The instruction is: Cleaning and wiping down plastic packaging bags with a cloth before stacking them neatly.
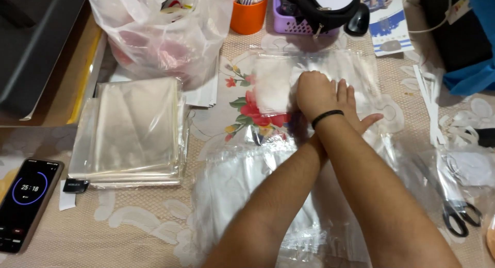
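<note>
Phone (28,203) left; orange cup (248,15), purple basket (296,23) top; scissors (460,215) right.

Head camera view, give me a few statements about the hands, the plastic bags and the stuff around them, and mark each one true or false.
1. Both hands press on a clear plastic bag holding something white. True.
2. The right hand, wearing a black wristband, lies on top, its forearm crossing over the left hand. True.
3. The stack of clear bags lies at the right edge of the table. False: it lies left of the hands.
4. The scissors are in the right hand. False: they lie on the table, far right.
5. The phone lies at the lower left, showing a timer. True.
6. The pen cup is purple. False: it is orange.
</note>
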